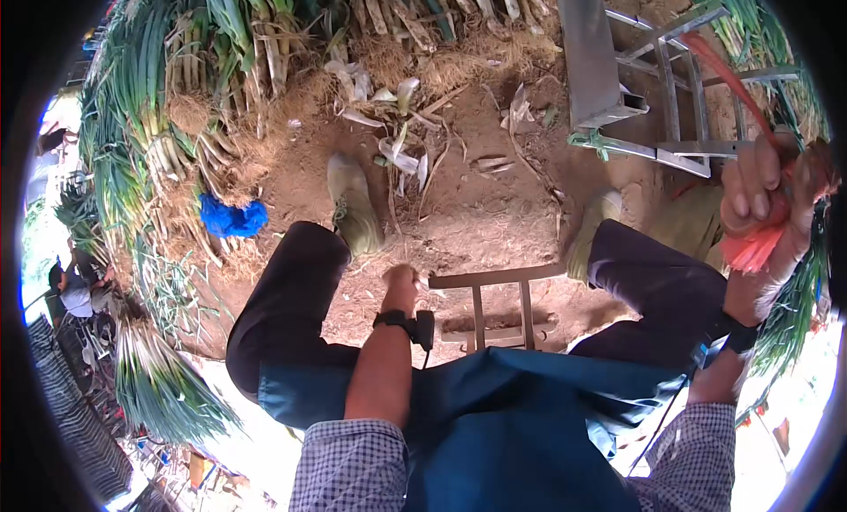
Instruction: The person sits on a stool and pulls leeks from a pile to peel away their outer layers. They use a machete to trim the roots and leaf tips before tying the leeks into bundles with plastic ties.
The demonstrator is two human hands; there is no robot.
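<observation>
My left hand (401, 276) is closed, low in front of my left knee, at the end of the top bar of a low stool frame (498, 276). Its fingers seem to curl on that bar, though they are partly hidden. At the far right, my right hand (766, 190) is raised and closed around a bunch of red plastic strips (757, 247). One long strip rises out of the hand toward the upper left. Between my feet, the stool frame shows its bar and two uprights above the soil.
Leeks (256, 53) with roots lie piled at the top and left, near a blue bundle (231, 216). A metal stand (609, 71) with ladder-like rails is at upper right. Leaf scraps (401, 150) litter the soil. A person (78, 287) is at far left by another leek bundle (163, 380).
</observation>
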